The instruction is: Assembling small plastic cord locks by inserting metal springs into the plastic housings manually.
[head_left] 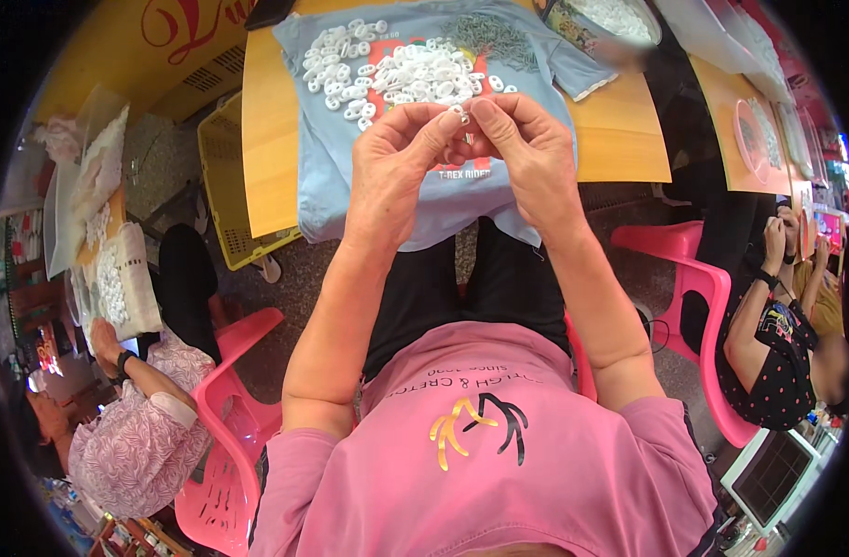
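My left hand (398, 167) and my right hand (524, 153) meet above the table edge, fingertips pinched together on a small white plastic ring piece (460, 112). Just beyond them, a light blue T-shirt (341, 176) is spread over the wooden table (268, 139). On the shirt lies a heap of several white plastic rings (396, 72), and a pile of thin grey metal pins (491, 37) sits behind it to the right.
A yellow crate (222, 186) stands left of the table. Pink plastic chairs (229, 436) flank me. A person in a patterned top (136, 446) works at left, another in a dotted top (768, 362) at right. A bowl of white pieces (610, 19) sits far right.
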A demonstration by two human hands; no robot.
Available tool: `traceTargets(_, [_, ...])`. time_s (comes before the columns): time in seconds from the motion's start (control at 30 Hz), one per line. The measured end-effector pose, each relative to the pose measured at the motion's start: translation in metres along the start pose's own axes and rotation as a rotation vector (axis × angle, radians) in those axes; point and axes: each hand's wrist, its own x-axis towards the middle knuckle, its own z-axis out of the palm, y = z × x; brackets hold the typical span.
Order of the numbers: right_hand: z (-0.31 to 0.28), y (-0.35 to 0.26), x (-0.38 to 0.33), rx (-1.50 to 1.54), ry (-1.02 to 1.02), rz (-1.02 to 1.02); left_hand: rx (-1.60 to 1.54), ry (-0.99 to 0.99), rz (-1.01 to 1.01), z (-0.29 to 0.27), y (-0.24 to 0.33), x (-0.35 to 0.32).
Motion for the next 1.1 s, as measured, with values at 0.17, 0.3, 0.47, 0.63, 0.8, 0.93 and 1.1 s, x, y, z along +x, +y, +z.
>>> traceTargets(0.17, [-0.011, -0.011, 0.001, -0.149, -0.133, -0.003, -0.013, -0.037, -0.063, -0.005, 0.005, -0.002])
traceTargets(0.3, [-0.022, -0.011, 0.005, -0.289, -0.186, -0.191, 0.023, -0.06, -0.069, -0.002, 0.012, -0.005])
traceTargets(0.47, [-0.031, -0.026, 0.011, -0.8, -0.393, -0.7, 0.168, -0.148, -0.114, -0.002, 0.016, -0.014])
traceTargets(0.63, [-0.035, -0.025, -0.012, -0.823, -0.369, -0.654, 0.199, -0.191, -0.105, 0.001, 0.012, -0.029])
traceTargets(0.8, [-0.033, -0.021, -0.027, -0.777, -0.325, -0.603, 0.2, -0.181, -0.139, 0.007, 0.011, -0.041])
traceTargets(0.93, [-0.034, -0.019, -0.034, -0.699, -0.351, -0.518, 0.189, -0.18, -0.141, 0.01, 0.008, -0.047])
traceTargets(1.1, [-0.032, -0.002, -0.038, -0.662, -0.32, -0.466, 0.225, -0.148, -0.149, 0.009, -0.004, -0.047])
